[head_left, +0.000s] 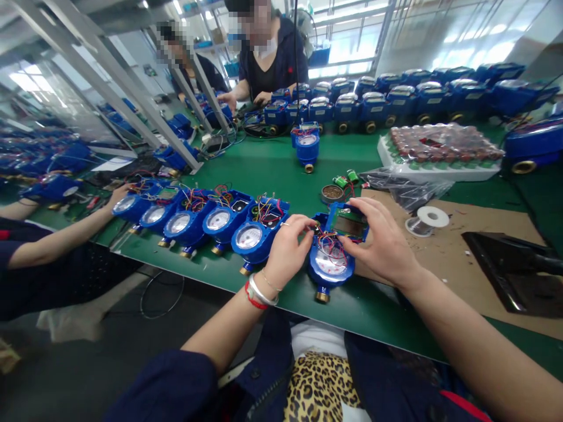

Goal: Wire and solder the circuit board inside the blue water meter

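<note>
A blue water meter with an open lid, a green circuit board and coloured wires lies on the green table in front of me. My left hand pinches at the wires on the meter's left side. My right hand grips its right side and the circuit board, fingers curled around it. A row of several similar blue meters with loose wires lies just to the left.
A co-worker's arm reaches the row's left end. Two other people work at the far side. More blue meters line the back. A tray of parts, a solder spool, a small tin and brown cardboard lie to the right.
</note>
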`<act>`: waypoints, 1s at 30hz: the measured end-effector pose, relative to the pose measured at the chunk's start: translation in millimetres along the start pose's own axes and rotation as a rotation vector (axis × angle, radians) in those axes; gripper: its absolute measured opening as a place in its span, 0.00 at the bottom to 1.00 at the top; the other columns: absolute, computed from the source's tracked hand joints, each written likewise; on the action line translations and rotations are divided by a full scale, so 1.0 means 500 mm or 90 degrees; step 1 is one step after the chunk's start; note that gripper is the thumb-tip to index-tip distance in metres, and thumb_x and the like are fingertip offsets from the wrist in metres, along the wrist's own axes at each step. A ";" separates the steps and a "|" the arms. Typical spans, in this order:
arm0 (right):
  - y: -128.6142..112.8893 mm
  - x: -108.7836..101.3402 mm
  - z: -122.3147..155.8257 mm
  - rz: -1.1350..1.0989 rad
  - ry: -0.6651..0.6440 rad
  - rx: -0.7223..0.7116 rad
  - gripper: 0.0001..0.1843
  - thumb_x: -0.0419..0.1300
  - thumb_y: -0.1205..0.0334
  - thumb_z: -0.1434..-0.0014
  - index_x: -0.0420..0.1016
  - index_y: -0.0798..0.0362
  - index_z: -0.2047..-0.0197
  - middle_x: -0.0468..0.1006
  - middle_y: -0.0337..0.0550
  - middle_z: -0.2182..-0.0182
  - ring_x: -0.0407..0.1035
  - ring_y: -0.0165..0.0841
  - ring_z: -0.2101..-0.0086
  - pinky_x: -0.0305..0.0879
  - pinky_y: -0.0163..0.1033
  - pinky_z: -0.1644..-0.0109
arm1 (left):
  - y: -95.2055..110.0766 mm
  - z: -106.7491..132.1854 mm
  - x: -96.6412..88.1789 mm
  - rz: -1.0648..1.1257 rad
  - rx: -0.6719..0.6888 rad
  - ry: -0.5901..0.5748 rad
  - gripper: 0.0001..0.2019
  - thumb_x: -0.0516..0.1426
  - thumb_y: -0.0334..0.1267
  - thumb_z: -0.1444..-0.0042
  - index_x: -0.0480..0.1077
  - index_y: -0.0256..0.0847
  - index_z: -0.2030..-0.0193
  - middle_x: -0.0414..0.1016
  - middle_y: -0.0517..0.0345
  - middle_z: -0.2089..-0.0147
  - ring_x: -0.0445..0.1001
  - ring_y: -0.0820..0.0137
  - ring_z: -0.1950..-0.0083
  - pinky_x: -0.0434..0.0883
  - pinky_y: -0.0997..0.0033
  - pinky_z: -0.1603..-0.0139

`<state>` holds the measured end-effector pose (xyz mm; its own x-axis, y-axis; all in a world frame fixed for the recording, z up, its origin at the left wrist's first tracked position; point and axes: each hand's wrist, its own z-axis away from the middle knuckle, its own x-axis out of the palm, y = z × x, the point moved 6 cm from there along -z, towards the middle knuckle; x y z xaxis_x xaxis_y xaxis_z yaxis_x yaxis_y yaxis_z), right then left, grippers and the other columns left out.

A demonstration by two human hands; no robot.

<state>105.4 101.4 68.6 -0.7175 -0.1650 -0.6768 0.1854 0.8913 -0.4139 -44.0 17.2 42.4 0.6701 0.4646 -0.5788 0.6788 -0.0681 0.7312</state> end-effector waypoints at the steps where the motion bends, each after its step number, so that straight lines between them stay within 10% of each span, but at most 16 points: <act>1: 0.000 -0.002 0.005 0.006 0.018 -0.004 0.31 0.60 0.63 0.42 0.56 0.53 0.37 0.65 0.54 0.44 0.60 0.44 0.42 0.58 0.52 0.36 | 0.006 -0.004 0.001 -0.010 0.021 -0.012 0.09 0.52 0.27 0.41 0.70 0.39 0.56 0.72 0.51 0.53 0.70 0.66 0.50 0.67 0.64 0.46; 10: 0.006 -0.006 0.027 0.049 0.106 0.003 0.30 0.59 0.60 0.41 0.56 0.53 0.37 0.66 0.55 0.46 0.61 0.47 0.44 0.60 0.54 0.38 | 0.031 -0.033 0.030 -0.134 0.165 -0.119 0.09 0.55 0.26 0.43 0.73 0.39 0.58 0.73 0.50 0.49 0.68 0.62 0.46 0.63 0.59 0.42; 20: 0.040 0.001 0.030 0.043 0.119 0.143 0.28 0.60 0.61 0.43 0.60 0.54 0.40 0.67 0.54 0.46 0.61 0.46 0.44 0.59 0.53 0.38 | 0.004 -0.030 0.033 -0.084 0.040 -0.087 0.05 0.52 0.29 0.40 0.68 0.40 0.61 0.74 0.52 0.59 0.70 0.64 0.55 0.66 0.64 0.51; 30: 0.084 0.011 0.050 0.035 0.171 0.215 0.28 0.64 0.60 0.47 0.64 0.56 0.44 0.70 0.54 0.49 0.65 0.46 0.48 0.63 0.53 0.42 | 0.019 -0.011 0.035 -0.010 0.124 -0.112 0.04 0.54 0.28 0.41 0.65 0.41 0.64 0.75 0.55 0.54 0.65 0.63 0.42 0.62 0.56 0.39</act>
<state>126.0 127.5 32.5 -0.8415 0.0341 -0.5391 0.4053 0.6996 -0.5884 -27.5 29.6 41.3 0.6899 0.3067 -0.6557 0.7227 -0.2394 0.6484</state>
